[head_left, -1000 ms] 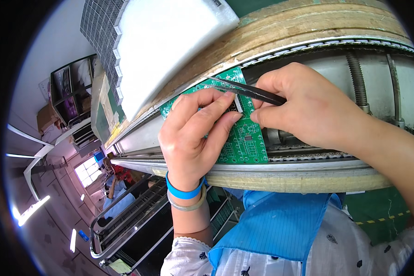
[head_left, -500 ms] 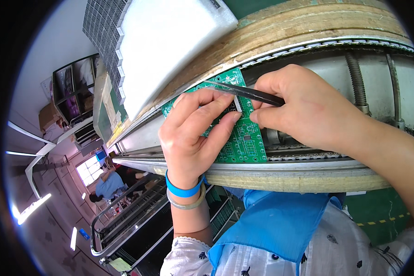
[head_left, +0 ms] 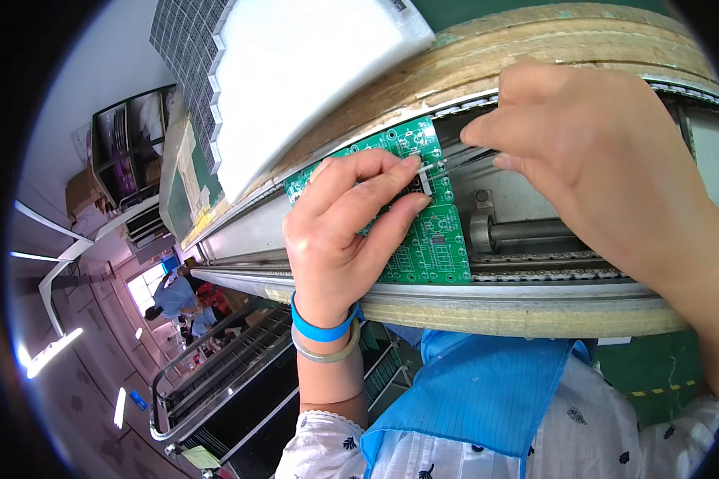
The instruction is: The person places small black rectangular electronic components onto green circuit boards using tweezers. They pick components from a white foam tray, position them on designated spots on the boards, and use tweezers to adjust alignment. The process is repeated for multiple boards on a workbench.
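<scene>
A green circuit board (head_left: 443,267) lies across the rails of a conveyor in front of me. My left hand (head_left: 327,215) is over the board, thumb and index finger closed around a small block-shaped component (head_left: 426,182) with a white edge and a dark face. The hand covers much of that part and of the board's left portion. To the right, my right hand (head_left: 599,152) pinches slim tweezers (head_left: 473,162), smeared by motion. Their tips point left at the white edge of the component; whether they touch it I cannot tell.
White foam (head_left: 311,72) and a grey gridded sheet (head_left: 185,56) stand beyond the conveyor at the upper left. Wooden boards (head_left: 559,40) edge its far side, and a padded rail (head_left: 527,311) runs along the near side. Co-workers (head_left: 176,299) are at the far left, past a metal rack (head_left: 224,399).
My right hand has lifted and moved right and away from me, its tweezers drawing back from across the board. My left hand keeps its pinch. More people show in the background.
</scene>
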`<state>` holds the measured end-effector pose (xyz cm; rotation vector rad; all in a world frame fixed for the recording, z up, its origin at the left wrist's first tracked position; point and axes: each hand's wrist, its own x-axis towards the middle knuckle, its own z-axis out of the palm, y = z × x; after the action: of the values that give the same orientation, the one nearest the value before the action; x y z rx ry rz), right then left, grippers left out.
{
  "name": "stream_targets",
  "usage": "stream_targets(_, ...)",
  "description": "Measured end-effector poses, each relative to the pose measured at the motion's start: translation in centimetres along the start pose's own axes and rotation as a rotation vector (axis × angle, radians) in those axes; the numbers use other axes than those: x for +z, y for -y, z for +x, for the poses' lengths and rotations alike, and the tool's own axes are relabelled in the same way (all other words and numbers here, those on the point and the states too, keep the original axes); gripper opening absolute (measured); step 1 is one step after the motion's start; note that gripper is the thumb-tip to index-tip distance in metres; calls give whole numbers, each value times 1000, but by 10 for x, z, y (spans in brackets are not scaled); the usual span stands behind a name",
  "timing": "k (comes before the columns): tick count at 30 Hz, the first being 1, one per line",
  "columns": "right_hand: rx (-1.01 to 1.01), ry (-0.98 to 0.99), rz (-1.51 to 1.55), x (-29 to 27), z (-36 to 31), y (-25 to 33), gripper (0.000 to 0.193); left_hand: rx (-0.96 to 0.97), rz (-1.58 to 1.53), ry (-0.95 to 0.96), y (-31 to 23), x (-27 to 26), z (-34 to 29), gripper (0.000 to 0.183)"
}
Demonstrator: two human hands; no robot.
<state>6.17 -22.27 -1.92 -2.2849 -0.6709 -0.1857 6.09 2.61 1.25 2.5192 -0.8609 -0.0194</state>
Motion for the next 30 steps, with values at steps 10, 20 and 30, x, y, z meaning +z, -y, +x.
stream_targets(10, -114, -172, -2, 0, 5, 13, 18, -2, -5, -8, 1, 2, -2, 36)
stream_targets(20, -92, -123, 47, -4, 6, 15, 16, 16, -24, -79, 4, 6, -1, 32)
stream_targets(30, -82, -44, -23, -4, 4, 13, 14, -10, 4, -3, 2, 0, -4, 36)
